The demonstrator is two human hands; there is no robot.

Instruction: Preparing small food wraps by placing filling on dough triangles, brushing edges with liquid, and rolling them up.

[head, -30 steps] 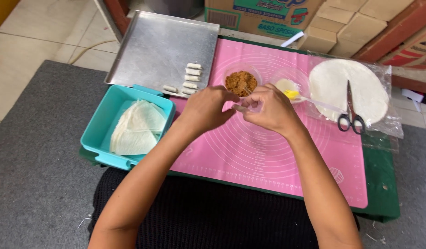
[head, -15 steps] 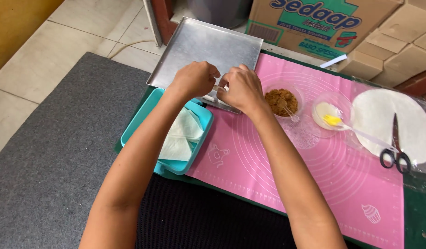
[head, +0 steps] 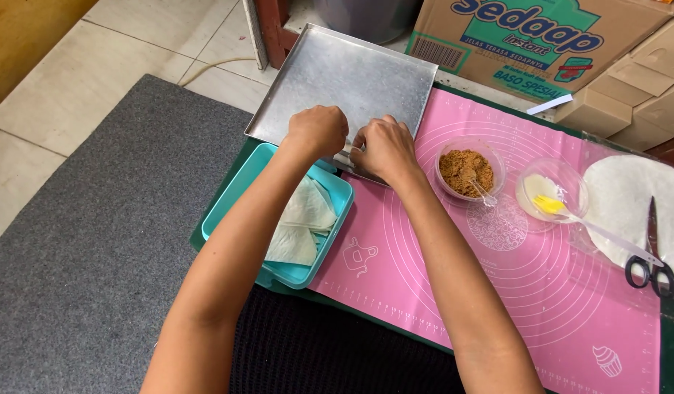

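**Two hands meeting at the near edge of a metal tray**

A pink mat, smooth and printed with pale concentric rings, is stretching away to the right of the hands and toward the person. Just beyond the knuckles, a square tray of dull, scuffed metal with a low raised rim is lying flat. Below the left wrist, a teal plastic tub with rounded corners is holding thin, limp white wrappers folded into wedges. Far right of the grip, a round pale sheet is lying under clear film, with black-handled scissors on it.

The left hand and right hand are sitting side by side at the tray's near rim, both curled, fingertips turned down and pinched close together. What they are pinching is hidden beneath the fingers, so I cannot tell what, if anything, they are holding.

Just right of the right hand, a clear bowl is holding crumbly brown filling; further right, another clear bowl is carrying a yellow-tipped brush.
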